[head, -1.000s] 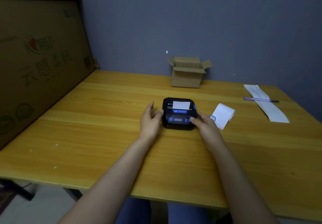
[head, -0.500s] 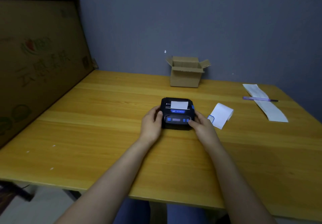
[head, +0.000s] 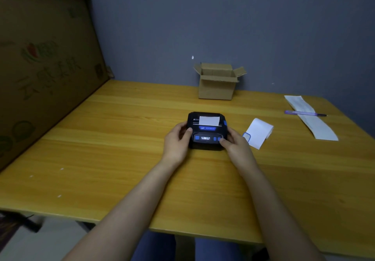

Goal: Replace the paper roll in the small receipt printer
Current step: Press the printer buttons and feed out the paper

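A small black receipt printer [head: 206, 128] with blue buttons sits on the wooden table [head: 121, 149], lid closed, its small display lit. A short strip of white paper [head: 209, 120] sticks out of its top slot. My left hand [head: 177, 143] grips the printer's left side, thumb on its front face. My right hand [head: 235, 144] holds the right side, thumb pressing by the blue buttons at the front right. Just right of the printer lies a white paper roll [head: 258, 132], partly unrolled, with a blue-edged end.
An open small cardboard box [head: 218, 82] stands at the back by the grey wall. A long paper strip [head: 311, 117] with a purple pen [head: 302, 113] across it lies at the far right. A large cardboard sheet [head: 40, 68] leans along the table's left side.
My left hand has closed onto the printer's left side from an open pose beside it. The printer's display is now lit. My right hand stays at the front right corner.
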